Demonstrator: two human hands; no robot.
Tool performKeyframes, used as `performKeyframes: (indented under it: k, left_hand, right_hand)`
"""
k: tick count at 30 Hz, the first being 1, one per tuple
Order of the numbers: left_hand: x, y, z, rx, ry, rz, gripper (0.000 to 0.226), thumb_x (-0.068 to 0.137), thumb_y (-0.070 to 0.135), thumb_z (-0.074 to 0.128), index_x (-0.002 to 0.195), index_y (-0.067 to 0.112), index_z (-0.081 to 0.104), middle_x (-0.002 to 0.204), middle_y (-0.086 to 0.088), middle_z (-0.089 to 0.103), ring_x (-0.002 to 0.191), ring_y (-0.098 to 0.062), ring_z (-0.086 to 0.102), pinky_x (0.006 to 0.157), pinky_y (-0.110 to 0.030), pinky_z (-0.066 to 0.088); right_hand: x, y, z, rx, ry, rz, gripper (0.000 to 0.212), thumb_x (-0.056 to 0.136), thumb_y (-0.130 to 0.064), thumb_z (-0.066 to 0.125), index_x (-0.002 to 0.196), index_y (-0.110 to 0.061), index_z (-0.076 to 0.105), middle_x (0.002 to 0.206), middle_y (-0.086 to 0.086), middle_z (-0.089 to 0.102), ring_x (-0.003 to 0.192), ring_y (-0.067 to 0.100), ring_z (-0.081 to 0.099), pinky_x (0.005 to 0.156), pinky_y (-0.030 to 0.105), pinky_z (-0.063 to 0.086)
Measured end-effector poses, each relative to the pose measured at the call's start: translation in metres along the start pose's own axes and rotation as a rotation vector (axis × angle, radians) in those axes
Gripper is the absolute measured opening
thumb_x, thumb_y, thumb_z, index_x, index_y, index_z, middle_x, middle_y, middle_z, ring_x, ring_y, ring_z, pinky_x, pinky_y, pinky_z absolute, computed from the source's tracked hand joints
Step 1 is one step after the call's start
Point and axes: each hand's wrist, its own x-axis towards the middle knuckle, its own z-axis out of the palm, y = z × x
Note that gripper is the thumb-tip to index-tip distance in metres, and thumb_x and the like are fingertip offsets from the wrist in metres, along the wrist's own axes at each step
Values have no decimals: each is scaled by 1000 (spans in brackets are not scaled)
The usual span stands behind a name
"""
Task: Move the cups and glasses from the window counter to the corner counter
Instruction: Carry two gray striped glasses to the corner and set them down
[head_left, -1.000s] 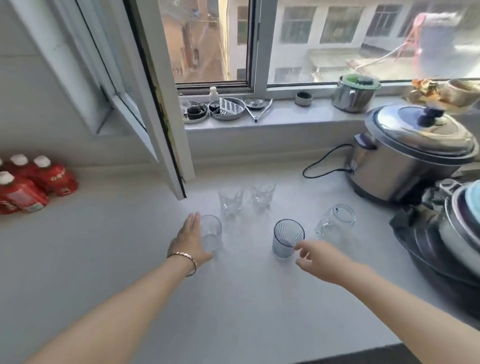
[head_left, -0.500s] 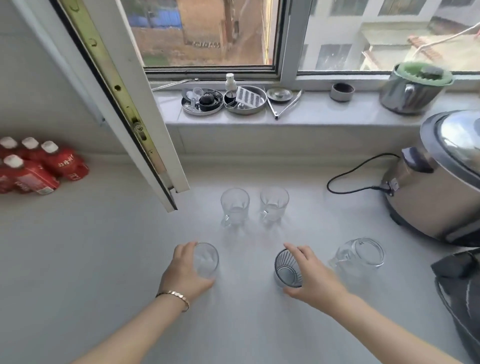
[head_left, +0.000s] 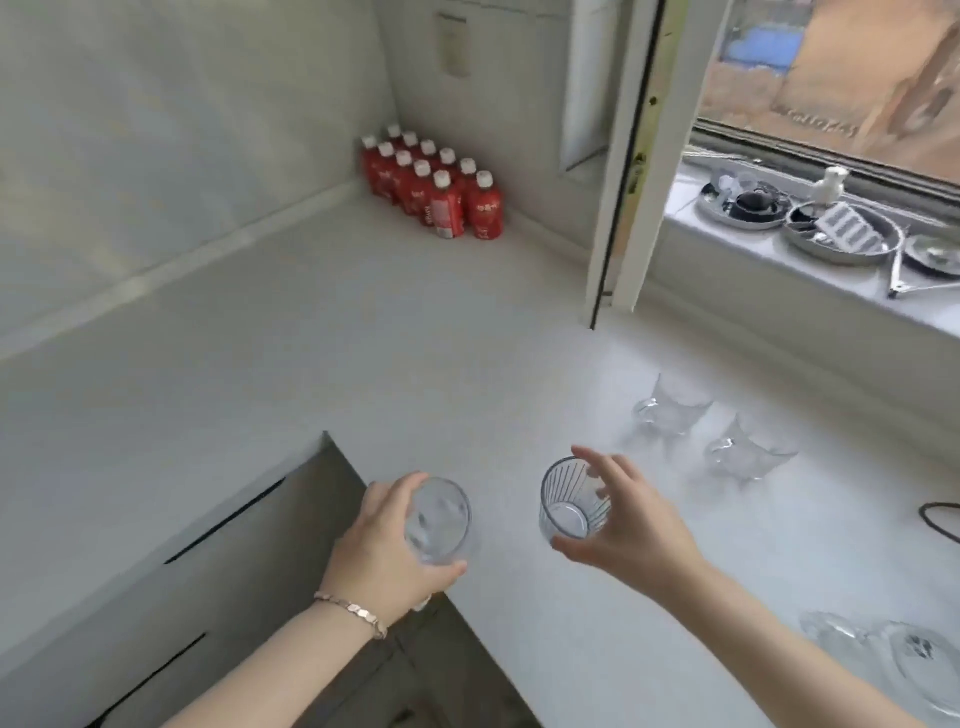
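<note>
My left hand (head_left: 382, 551) grips a clear tumbler (head_left: 437, 519), held in the air above the counter's inner corner edge. My right hand (head_left: 626, 525) holds a ribbed bluish glass (head_left: 570, 506) by its side, tilted and lifted off the white counter (head_left: 363, 332). Two clear glass cups (head_left: 670, 408) (head_left: 745, 452) stand on the counter below the window. A clear glass mug (head_left: 914, 660) lies at the lower right. The corner counter stretches away to the left and back.
A pack of red bottles (head_left: 436, 189) fills the far corner. An open window sash (head_left: 623, 156) hangs over the counter. Metal dishes (head_left: 841, 234) and tongs sit on the sill. A black cord (head_left: 940, 519) lies at right. Cabinet fronts (head_left: 234, 571) drop below the counter edge.
Both hands closed on their glasses and lifted them off the counter. The view swung left toward the corner; the cooker left the frame.
</note>
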Motion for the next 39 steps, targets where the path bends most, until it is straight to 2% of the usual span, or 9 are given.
performKeyframes:
  k: [7,13,16,19,21,23,32,35,39]
  left_hand:
    - [-97,-130,-78,-162,298,-292,93,50,35,89,129,35,41,115,12,42,107,-8,56,88,-27,50]
    - [-203,-261,-152,-197,521,-523,90,50,36,88,128,33,42,111,11,43,103,-10,57,89,-30,50]
    - [-254,-325,-186,-191,586,-611,88,53,39,86,128,35,41,114,10,43,104,-9,56,87,-29,51]
    - [-279,-361,-214,-139,552,-677,90,57,42,83,134,34,36,122,7,43,106,-11,56,88,-29,51]
    - [-327,-426,-249,-172,606,-777,93,58,44,83,136,32,34,127,5,41,109,-13,56,89,-30,52]
    - [-328,-437,-265,-128,599,-782,93,58,43,83,136,32,34,127,4,40,110,-15,56,90,-31,51]
    - [-349,-566,-348,-222,696,-915,91,60,37,83,136,28,34,116,3,39,95,-12,51,88,-30,49]
    - [-334,-610,-376,-277,738,-939,88,61,29,83,136,25,36,112,3,35,92,-12,48,83,-24,43]
    - [-313,-667,-415,-353,751,-985,88,62,24,83,136,22,35,124,-2,37,99,-11,43,90,-25,42]
  right_hand:
    - [2,-143,89,-143,-226,-361,90,64,-41,78,140,-36,30,129,-11,46,109,16,57,86,27,49]
    - [-32,-276,206,-149,-405,-507,90,63,-37,78,140,-34,31,128,-13,46,110,10,53,88,24,47]
    - [-52,-340,266,-182,-485,-555,89,64,-33,79,140,-30,33,128,-7,48,109,12,53,92,26,46]
    - [-62,-378,299,-191,-521,-565,89,63,-32,81,139,-28,35,120,-5,50,100,10,52,93,27,46]
    - [-78,-441,368,-228,-554,-617,88,62,-32,82,138,-28,37,113,-8,48,96,11,54,91,29,47]
    - [-78,-457,373,-192,-554,-604,88,61,-32,84,137,-29,38,110,-9,47,94,11,54,89,28,47]
    - [-63,-579,505,-158,-611,-695,98,59,-31,87,140,-28,32,112,-8,50,95,15,56,84,26,47]
    - [-43,-616,546,-140,-640,-707,98,58,-29,87,140,-29,33,112,-8,49,95,15,56,82,27,47]
    - [-19,-670,598,-132,-665,-709,94,59,-26,86,138,-25,37,111,-10,46,92,14,53,80,26,46]
